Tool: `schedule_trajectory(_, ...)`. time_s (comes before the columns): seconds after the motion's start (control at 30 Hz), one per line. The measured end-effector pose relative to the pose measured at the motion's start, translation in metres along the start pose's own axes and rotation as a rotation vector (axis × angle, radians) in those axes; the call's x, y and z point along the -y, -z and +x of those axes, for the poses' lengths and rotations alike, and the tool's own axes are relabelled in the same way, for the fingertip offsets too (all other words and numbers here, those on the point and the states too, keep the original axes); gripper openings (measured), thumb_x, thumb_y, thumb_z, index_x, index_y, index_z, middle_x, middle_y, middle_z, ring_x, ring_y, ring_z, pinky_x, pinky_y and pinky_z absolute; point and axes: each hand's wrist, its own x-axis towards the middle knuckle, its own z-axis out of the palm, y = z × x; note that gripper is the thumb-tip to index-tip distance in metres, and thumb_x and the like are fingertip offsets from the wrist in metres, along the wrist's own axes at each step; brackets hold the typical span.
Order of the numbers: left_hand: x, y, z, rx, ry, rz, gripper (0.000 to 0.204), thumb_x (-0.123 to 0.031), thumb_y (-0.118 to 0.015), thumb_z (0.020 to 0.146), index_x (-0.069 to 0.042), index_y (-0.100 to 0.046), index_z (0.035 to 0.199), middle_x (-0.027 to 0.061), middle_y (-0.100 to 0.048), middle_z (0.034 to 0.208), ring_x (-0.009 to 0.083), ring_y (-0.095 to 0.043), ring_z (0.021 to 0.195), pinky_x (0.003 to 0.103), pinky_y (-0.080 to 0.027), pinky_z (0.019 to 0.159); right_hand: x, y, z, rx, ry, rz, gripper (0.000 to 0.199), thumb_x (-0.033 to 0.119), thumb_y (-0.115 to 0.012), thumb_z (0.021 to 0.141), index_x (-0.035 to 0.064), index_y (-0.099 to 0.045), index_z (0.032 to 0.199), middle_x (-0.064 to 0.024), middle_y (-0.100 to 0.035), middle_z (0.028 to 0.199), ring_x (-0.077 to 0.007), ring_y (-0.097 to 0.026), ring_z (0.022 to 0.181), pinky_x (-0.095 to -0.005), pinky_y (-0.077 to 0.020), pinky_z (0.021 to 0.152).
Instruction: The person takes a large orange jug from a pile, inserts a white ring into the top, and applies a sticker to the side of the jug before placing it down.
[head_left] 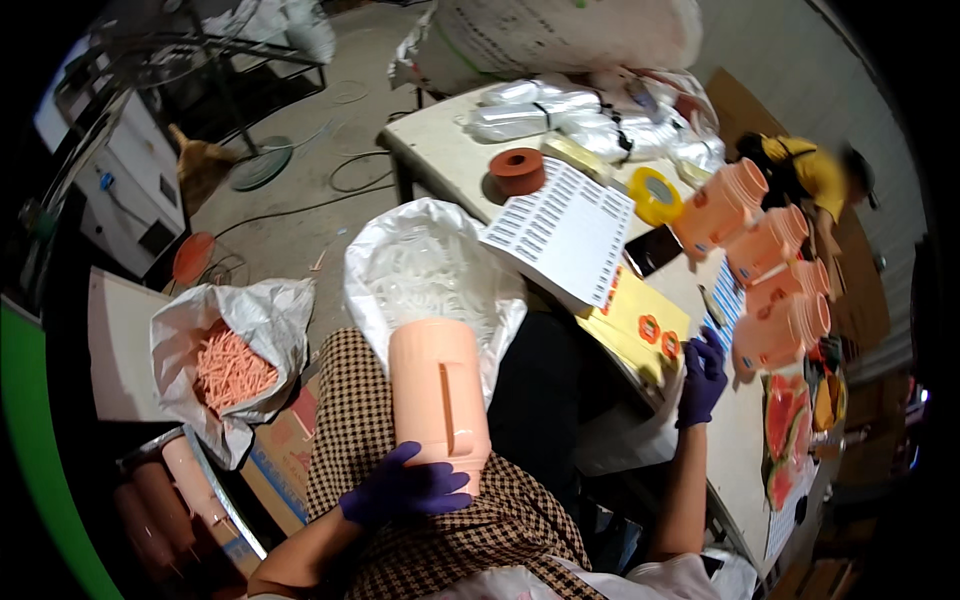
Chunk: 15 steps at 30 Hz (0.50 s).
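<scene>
A peach plastic jug (pixel 430 385) with a raised handle lies across my lap, its narrower neck end toward me. My left hand (pixel 410 487), in a purple glove, is wrapped round that neck end. Over the table at the right, my right hand (pixel 703 378), gloved in purple too, has its fingers bent together beside the edge of a yellow sheet (pixel 628 318) with orange flower stickers. Whatever its fingertips may pinch is too small to make out. Several similar peach jugs (pixel 768 331) stand on the table beyond that hand.
Beyond my lap, a white sack (pixel 367 283) holds clear plastic pieces; another sack (pixel 275 318) holds peach strips. On the table (pixel 440 125) are printed label sheets (pixel 560 225), brown tape (pixel 517 170), yellow tape (pixel 655 194) and a phone (pixel 653 250). Another person (pixel 815 180) works at the far right.
</scene>
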Motion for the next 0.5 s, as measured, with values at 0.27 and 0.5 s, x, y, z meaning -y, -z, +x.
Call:
schedule_trajectory(0.27,0.024,0.030,0.020,-0.056,-0.240,0.523,0.035,-0.031,-0.052,0.099,-0.024,-0.049,0.133,-0.0002,-0.052,0.137,0.0172,-0.046,0.130,0.048,-0.021,0.120,0.175,-0.218,-0.062,1.044,-0.371,0.571,0.028,0.016,-0.072,0.091,-0.0021,-0.069,0.112,-0.0037,-0.071,0.098,-0.0094,-0.063,0.088,-0.0248,-0.0497,0.083)
schedule_trajectory(0.5,0.009,0.039,0.015,-0.199,0.085,-0.076,0.044,-0.025,-0.058,0.095,-0.040,-0.054,0.136,-0.0109,-0.058,0.139,0.0098,-0.057,0.124,0.043,-0.034,0.115,0.177,-0.251,-0.066,1.198,-0.432,0.477,0.016,0.016,-0.076,0.087,0.0016,-0.072,0.093,-0.0014,-0.066,0.092,-0.0095,-0.058,0.077,-0.0251,-0.0491,0.075)
